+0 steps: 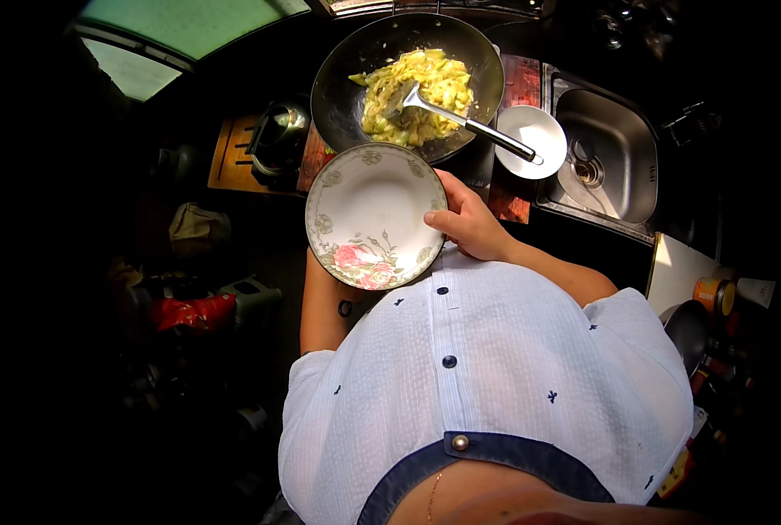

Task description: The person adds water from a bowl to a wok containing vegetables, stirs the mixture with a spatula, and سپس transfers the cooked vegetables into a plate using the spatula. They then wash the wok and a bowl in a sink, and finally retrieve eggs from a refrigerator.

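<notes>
My right hand [472,220] grips the right rim of a round ceramic plate [380,190], thumb on the upper face. The plate is white with pink roses, grey-green leaves and a dark rim, and nothing lies on it. My left forearm [323,308] runs up under the plate, which hides my left hand. Just beyond the plate is a large dark wok [337,98] holding cooked yellow-green sliced food [440,75]. A metal spatula [502,139] rests in it, blade in the food and handle over the right rim.
Right of the wok stands a white bowl [528,161], beneath the spatula's handle end, then a stainless steel sink [620,125]. A lidded pot [284,131] sits on a wooden board [225,154] at left. A dark pan [685,338] and an orange jar [708,295] are far right.
</notes>
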Tool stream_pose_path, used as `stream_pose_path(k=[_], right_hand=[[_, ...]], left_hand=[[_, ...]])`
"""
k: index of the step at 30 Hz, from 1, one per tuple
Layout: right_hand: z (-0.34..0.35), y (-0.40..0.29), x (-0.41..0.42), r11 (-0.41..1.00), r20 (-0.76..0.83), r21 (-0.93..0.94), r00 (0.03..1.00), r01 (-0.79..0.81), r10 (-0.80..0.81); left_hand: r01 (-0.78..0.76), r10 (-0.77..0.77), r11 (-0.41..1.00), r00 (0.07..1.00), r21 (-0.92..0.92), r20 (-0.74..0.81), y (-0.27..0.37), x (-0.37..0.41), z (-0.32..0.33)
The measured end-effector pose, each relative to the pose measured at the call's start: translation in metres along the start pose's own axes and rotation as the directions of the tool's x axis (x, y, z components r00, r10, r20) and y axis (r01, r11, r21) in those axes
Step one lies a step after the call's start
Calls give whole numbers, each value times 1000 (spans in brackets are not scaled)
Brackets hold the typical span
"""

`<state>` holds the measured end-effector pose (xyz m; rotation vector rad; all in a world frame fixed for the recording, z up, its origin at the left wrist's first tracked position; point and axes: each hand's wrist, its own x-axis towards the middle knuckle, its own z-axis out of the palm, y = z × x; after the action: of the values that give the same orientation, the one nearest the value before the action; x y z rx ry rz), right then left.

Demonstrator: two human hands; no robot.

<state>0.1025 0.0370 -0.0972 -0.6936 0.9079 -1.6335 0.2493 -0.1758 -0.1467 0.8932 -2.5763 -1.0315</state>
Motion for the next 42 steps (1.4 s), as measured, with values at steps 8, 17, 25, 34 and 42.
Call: stream_pose_path(k=[8, 17, 25, 34, 42], right_hand=[[-1, 3, 0, 1000, 7, -12, 1000, -1, 2], [3, -12, 8, 996, 44, -84, 999, 28, -25], [23, -42, 25, 976, 132, -105, 975, 193, -179], [-49, -108, 3, -414, 24, -910, 990, -35, -136], [-64, -128, 34, -306, -75, -946, 991, -106, -109]], left_hand=[[-9, 9, 1000, 999, -18, -32, 0, 1, 4], [-133, -167, 676, 930, -724, -327, 15, -46, -36], [-198, -83, 152, 974, -968, -212, 75, -98, -32], [-315, -371, -184, 899, -931, -231, 74, -125, -48], [-415, -397, -218, 865, -883, -308, 74, -122, -44]])
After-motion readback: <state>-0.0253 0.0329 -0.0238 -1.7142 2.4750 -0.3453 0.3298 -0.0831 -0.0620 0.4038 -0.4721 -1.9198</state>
